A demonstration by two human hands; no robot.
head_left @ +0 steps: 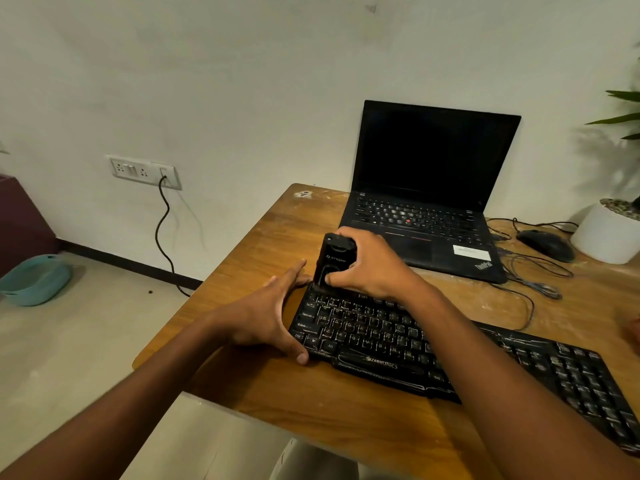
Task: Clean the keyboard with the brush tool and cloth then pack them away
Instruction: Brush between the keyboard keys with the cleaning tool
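A black keyboard lies slanted across the wooden table. My right hand grips a black brush tool that stands upright with its lower end on the keyboard's top-left keys. My left hand clasps the keyboard's left end, fingers spread along the far corner and thumb at the near-left corner. No cloth shows in view.
An open black laptop sits behind the keyboard. To the right lie a black mouse, tangled cables and a white plant pot. A teal basin rests on the floor at left, below a wall socket.
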